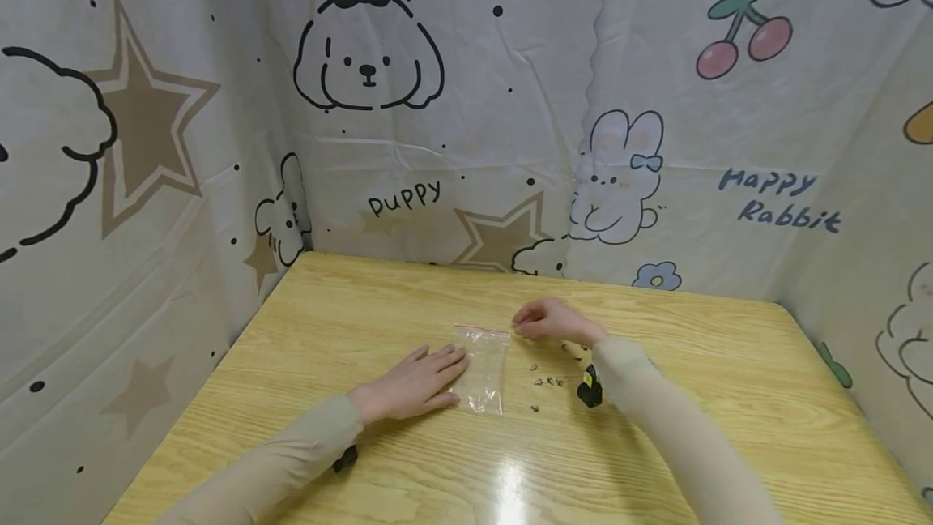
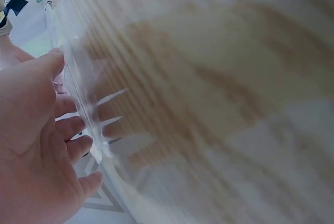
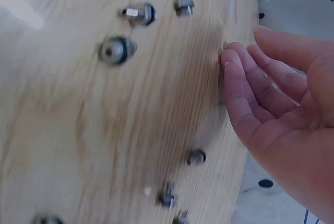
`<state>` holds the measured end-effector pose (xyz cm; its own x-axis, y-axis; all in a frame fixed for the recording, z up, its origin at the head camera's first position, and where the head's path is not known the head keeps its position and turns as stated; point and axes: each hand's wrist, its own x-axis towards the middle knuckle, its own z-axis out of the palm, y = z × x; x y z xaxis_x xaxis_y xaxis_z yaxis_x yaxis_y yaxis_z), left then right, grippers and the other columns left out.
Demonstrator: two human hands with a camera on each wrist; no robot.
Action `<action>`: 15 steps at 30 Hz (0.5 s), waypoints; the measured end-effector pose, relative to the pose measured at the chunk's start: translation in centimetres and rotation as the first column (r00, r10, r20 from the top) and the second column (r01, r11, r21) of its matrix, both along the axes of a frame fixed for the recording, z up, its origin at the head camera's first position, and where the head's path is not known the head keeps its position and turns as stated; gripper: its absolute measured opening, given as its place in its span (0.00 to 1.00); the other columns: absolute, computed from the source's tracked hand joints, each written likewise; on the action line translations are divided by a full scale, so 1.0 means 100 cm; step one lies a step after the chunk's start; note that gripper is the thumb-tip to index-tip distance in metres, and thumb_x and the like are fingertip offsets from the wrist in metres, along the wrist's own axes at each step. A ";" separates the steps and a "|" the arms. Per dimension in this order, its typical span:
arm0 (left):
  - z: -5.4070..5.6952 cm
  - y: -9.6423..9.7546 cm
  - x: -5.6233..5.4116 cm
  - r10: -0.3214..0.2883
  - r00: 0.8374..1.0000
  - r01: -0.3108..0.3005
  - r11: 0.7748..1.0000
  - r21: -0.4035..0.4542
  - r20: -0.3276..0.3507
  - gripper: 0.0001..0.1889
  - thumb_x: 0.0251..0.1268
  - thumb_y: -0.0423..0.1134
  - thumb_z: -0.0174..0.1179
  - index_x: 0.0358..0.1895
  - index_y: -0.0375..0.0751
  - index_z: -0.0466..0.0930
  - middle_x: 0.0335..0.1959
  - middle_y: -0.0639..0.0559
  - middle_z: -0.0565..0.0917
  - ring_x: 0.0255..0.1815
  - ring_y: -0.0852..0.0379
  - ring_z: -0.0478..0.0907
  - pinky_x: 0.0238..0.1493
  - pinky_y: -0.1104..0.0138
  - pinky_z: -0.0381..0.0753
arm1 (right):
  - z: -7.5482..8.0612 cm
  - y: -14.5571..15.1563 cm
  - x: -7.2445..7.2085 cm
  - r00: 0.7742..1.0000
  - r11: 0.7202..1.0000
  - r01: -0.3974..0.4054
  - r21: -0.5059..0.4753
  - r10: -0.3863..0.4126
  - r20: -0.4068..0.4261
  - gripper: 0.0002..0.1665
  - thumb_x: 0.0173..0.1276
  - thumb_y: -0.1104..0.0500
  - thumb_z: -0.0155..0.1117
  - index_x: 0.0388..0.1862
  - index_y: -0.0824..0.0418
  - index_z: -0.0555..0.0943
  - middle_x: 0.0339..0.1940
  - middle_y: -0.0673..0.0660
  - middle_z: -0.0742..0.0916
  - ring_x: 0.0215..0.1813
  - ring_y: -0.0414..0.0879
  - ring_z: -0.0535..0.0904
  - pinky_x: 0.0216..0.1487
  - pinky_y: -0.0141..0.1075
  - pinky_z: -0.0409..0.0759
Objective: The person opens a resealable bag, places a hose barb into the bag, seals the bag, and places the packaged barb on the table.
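Note:
A clear zip-lock bag (image 1: 481, 383) lies flat on the wooden table, its pinkish seal at the far end. My left hand (image 1: 415, 383) rests on the bag's left side with its fingers spread and straight. Beyond the bag's far right corner is my right hand (image 1: 554, 322), its fingertips down at the table. In the right wrist view, the right hand's fingers (image 3: 235, 78) bend loosely with the thumb apart; whatever lies under their tips is too hidden to tell. Several small metal fittings (image 3: 140, 14) with dark rings lie scattered between the bag and my right forearm.
The wooden table (image 1: 408, 476) meets patterned curtains (image 1: 466, 104) at the back and sides. A black wrist device (image 1: 590, 387) hangs under the right sleeve, close to the fittings. Another dark device (image 1: 346, 458) shows under the left sleeve.

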<state>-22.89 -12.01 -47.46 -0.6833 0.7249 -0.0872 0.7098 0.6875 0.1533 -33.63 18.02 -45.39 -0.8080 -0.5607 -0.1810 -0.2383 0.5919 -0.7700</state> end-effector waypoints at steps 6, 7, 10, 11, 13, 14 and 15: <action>0.000 0.000 -0.001 -0.005 1.000 0.005 1.000 0.005 -0.003 0.33 0.79 0.54 0.44 0.78 0.40 0.54 0.80 0.44 0.56 0.81 0.45 0.54 0.78 0.42 0.58 | -0.002 -0.014 -0.002 0.999 0.998 -0.025 0.058 0.028 -0.041 0.13 0.71 0.59 0.62 0.49 0.65 0.83 0.41 0.60 0.88 0.38 0.42 0.81 0.42 0.33 0.83; 0.000 0.000 -0.001 -0.005 1.000 0.005 1.000 0.006 -0.002 0.33 0.79 0.54 0.44 0.78 0.40 0.54 0.80 0.44 0.56 0.81 0.45 0.54 0.78 0.42 0.58 | -0.002 -0.016 -0.002 0.999 0.998 -0.030 0.058 0.032 -0.041 0.13 0.72 0.60 0.61 0.49 0.66 0.83 0.39 0.60 0.88 0.37 0.42 0.81 0.41 0.32 0.83; 0.000 0.001 -0.001 -0.006 1.000 0.006 1.000 0.003 -0.002 0.33 0.79 0.54 0.44 0.78 0.40 0.55 0.80 0.44 0.57 0.81 0.46 0.54 0.78 0.42 0.58 | -0.004 -0.019 -0.002 0.998 0.997 -0.018 0.070 0.022 -0.058 0.11 0.72 0.60 0.62 0.45 0.66 0.84 0.35 0.58 0.88 0.34 0.41 0.79 0.37 0.31 0.81; 0.000 0.001 -0.001 -0.006 1.000 0.006 1.000 0.001 -0.003 0.33 0.79 0.54 0.44 0.78 0.40 0.55 0.80 0.44 0.57 0.81 0.46 0.54 0.78 0.42 0.58 | -0.004 -0.020 -0.002 0.998 0.997 -0.014 0.072 0.019 -0.059 0.10 0.72 0.59 0.62 0.44 0.65 0.84 0.34 0.57 0.87 0.33 0.41 0.78 0.36 0.31 0.81; 0.000 0.001 -0.002 -0.005 1.000 0.005 1.000 0.001 -0.007 0.33 0.79 0.54 0.44 0.78 0.40 0.55 0.80 0.44 0.57 0.81 0.46 0.54 0.78 0.42 0.58 | -0.004 -0.020 -0.002 0.998 0.997 -0.008 0.078 0.013 -0.062 0.09 0.71 0.59 0.62 0.42 0.64 0.84 0.33 0.56 0.87 0.32 0.40 0.77 0.36 0.31 0.80; 0.000 0.001 -0.002 -0.005 1.000 0.005 1.000 0.000 -0.012 0.33 0.79 0.54 0.44 0.78 0.40 0.55 0.80 0.44 0.57 0.81 0.45 0.54 0.78 0.42 0.58 | -0.004 -0.020 -0.002 0.998 0.997 -0.006 0.079 0.011 -0.062 0.09 0.71 0.59 0.62 0.41 0.64 0.84 0.32 0.55 0.86 0.32 0.40 0.77 0.36 0.31 0.79; 0.000 0.001 -0.002 -0.002 1.000 0.002 1.000 -0.001 -0.017 0.33 0.78 0.55 0.44 0.77 0.40 0.56 0.80 0.44 0.58 0.81 0.45 0.55 0.78 0.42 0.58 | -0.004 -0.020 -0.001 0.998 0.997 -0.009 0.080 0.014 -0.062 0.09 0.71 0.59 0.62 0.40 0.64 0.84 0.32 0.55 0.86 0.32 0.41 0.76 0.36 0.31 0.79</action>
<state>-23.12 -11.91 -47.48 -0.6832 0.7262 -0.0767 0.7136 0.6863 0.1404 -33.76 16.00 -45.75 -0.8126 -0.5559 -0.1751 -0.2915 0.6478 -0.7038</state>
